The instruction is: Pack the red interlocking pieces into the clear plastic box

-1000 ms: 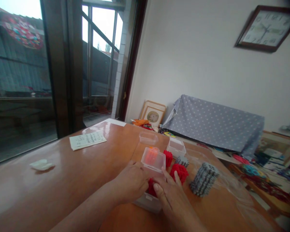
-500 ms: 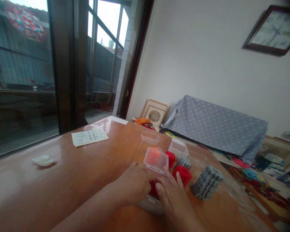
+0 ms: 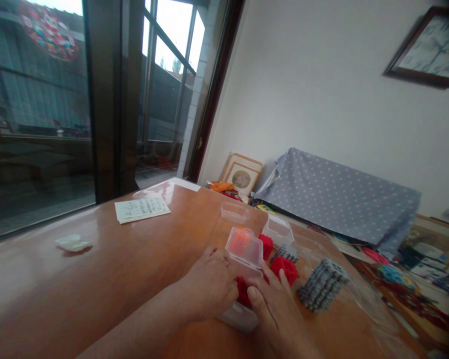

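Note:
A small clear plastic box [image 3: 243, 319] with its hinged lid [image 3: 244, 247] raised stands on the table before me. A red fuzzy bundle [image 3: 244, 291] fills part of it. My left hand [image 3: 213, 284] lies over the box's left side, fingers curled in against the red bundle. On the right side, my right hand [image 3: 275, 304] rests with fingers stretched apart and its thumb beside the red bundle. Just beyond its fingertips sits another red fuzzy bundle [image 3: 285, 270]. A grey ridged block [image 3: 324, 285] stands to the right. The left fingertips are partly hidden.
Behind the lid are a third red bundle [image 3: 266, 246], a smaller grey ridged piece [image 3: 285, 253], an open clear container [image 3: 278, 230] and a shallow clear tray [image 3: 235, 213]. Handwritten paper [image 3: 142, 208] and crumpled tissue [image 3: 73, 243] lie left. Clear plastic sheeting [image 3: 366, 294] spreads right.
The view has shifted slightly, moving everything a little to the right. Both hands stay at the box, and slightly more of the red bundle shows between them.

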{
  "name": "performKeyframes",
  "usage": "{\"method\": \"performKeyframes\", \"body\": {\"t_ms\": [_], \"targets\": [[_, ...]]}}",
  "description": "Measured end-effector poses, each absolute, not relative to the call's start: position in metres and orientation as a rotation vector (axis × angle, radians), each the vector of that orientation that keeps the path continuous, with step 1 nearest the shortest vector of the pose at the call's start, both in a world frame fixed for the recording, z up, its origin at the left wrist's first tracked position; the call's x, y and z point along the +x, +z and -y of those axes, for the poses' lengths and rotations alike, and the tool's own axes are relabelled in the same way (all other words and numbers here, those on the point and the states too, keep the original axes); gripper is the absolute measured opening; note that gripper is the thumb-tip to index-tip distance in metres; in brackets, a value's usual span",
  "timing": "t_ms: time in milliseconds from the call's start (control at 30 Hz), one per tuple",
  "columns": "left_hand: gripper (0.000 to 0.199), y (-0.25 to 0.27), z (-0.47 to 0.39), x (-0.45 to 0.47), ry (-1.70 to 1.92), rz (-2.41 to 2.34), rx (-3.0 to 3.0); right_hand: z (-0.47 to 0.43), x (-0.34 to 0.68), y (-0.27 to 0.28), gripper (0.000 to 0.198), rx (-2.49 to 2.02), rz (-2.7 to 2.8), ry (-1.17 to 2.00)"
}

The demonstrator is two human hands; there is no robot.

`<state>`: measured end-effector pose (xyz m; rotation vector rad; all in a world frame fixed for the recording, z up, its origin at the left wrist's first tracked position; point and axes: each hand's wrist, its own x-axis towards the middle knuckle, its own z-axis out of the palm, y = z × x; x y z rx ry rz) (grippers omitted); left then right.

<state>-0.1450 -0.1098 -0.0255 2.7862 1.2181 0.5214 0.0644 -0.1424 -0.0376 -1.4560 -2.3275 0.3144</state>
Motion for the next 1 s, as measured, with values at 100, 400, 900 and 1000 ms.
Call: {"method": "performKeyframes", "body": {"t_ms": [100,400,900,1000], "targets": [[0.025,-0.025,0.113,-0.143,0.536,-1.268,2.761,0.144,0.061,-0.036,0.039,-1.447,2.384,0.322],[0.035,-0.020,0.119,-0.145,0.468,-1.243,2.721,0.142,0.058,-0.037,0.038,-1.430,2.418,0.326],[0.049,-0.024,0.118,-0.140,0.619,-1.121,2.614,0.141,0.053,-0.037,0.064,-1.465,2.358,0.348],[0.041,-0.023,0.117,-0.138,0.560,-1.133,2.647,0.140,0.053,-0.037,0.062,-1.492,2.357,0.330]]}}
